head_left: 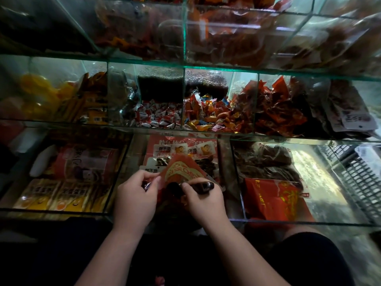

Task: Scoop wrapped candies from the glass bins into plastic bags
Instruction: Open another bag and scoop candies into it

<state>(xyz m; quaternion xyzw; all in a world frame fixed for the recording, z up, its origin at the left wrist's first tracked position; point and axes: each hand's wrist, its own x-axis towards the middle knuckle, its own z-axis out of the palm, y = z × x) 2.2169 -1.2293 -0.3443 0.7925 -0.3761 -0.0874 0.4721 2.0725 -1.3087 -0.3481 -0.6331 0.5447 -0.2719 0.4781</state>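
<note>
Both hands grasp: our left hand [135, 195] pinches the edge of the red plastic bag [181, 172]; our right hand [204, 201] curls round a dark tool [198, 185] just beside the bag. Glass bins [183, 96] rise in tiers beyond. Wrapped candies [158, 117] lie one tier above the bag. Light dim.

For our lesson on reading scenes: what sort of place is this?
Probably a shop's pick-and-mix sweets counter: tiered glass bins, loose wrapped candies heaped inside, and a left hand pinching a red bag.
</note>
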